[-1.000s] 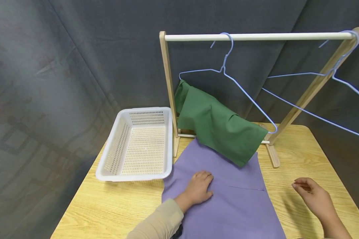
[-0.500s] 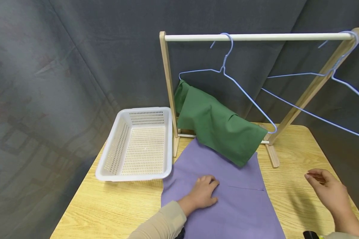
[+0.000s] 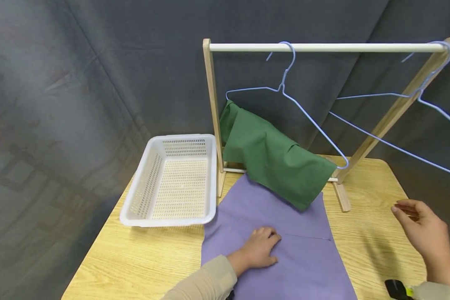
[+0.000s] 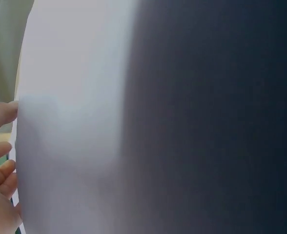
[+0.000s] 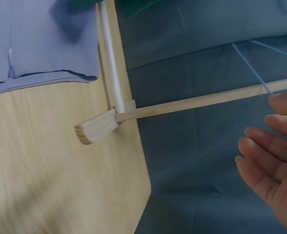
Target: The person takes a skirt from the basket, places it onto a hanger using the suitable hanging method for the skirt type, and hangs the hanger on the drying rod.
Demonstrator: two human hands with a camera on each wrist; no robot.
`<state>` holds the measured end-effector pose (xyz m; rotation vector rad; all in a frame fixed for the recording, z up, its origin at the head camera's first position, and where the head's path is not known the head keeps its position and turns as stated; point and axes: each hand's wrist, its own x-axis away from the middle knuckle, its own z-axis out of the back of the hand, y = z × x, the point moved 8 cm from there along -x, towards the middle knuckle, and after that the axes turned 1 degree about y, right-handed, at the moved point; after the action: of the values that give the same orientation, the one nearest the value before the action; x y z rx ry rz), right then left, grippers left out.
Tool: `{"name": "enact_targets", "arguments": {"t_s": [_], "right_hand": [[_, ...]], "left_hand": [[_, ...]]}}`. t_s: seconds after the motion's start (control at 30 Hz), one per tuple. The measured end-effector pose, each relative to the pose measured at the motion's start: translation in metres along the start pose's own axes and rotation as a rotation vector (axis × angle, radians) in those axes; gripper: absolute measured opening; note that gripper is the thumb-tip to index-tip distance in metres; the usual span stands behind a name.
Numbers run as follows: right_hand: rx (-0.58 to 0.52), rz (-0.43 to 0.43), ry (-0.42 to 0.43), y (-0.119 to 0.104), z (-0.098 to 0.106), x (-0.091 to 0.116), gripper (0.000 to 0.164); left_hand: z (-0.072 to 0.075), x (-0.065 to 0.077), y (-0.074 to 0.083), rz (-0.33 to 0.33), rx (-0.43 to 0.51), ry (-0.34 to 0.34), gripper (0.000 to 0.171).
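A purple cloth (image 3: 296, 258) with a thin seam line lies spread on the table, its far end beneath a hanging green cloth (image 3: 273, 154). On the purple cloth rests my left hand (image 3: 260, 248), palm down with fingers loosely bent. A pale, blurred surface takes up most of the left wrist view, the left hand's fingers (image 4: 2, 170) showing at its left edge. My right hand (image 3: 425, 229) is raised over the table's right side, fingers relaxed and holding nothing. In the right wrist view, the purple cloth's hem (image 5: 46, 80) shows two layers at the corner.
A white perforated basket (image 3: 183, 187) stands on the left of the table. Behind the cloth is a wooden rack with a white rail (image 3: 333, 47). Blue hangers hang on it: one (image 3: 311, 118) bears the green cloth, another (image 3: 390, 146) is at the right end.
My left hand has slid a little right and toward me across the purple cloth. The right hand has moved farther right and slightly away from me.
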<state>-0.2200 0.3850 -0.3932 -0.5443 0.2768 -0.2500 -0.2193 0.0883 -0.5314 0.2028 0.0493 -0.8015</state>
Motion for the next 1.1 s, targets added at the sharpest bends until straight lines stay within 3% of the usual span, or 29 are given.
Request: {"name": "enact_targets", "arguments": {"t_s": [0.37,0.5,0.63,0.73,0.87,0.97,1.1], "right_hand": [[-0.033,0.015,0.133,-0.015,0.028,-0.012,0.041],[-0.111,0.035,0.192,-0.006,0.035,-0.023,0.036],[-0.239,0.119,0.277,0.021,0.038,-0.043,0.027],[-0.349,0.183,0.335,0.023,0.045,-0.050,0.025],[-0.380,0.121,0.368,-0.006,0.059,-0.042,0.031],[-0.322,0.086,0.399,-0.026,0.070,-0.035,0.040],[-0.260,0.101,0.439,-0.039,0.080,-0.032,0.040]], "left_hand": [[-0.005,0.001,0.014,-0.035,-0.024,-0.055,0.055],[-0.010,0.001,0.017,-0.045,-0.015,-0.082,0.058],[-0.011,0.002,0.019,-0.041,0.001,-0.110,0.060],[-0.011,0.003,0.021,-0.042,0.005,-0.128,0.062],[-0.015,0.004,0.023,-0.048,0.014,-0.186,0.067],[-0.018,0.004,0.025,-0.055,0.009,-0.213,0.068],[-0.018,0.005,0.028,-0.078,-0.036,-0.186,0.065]]}}
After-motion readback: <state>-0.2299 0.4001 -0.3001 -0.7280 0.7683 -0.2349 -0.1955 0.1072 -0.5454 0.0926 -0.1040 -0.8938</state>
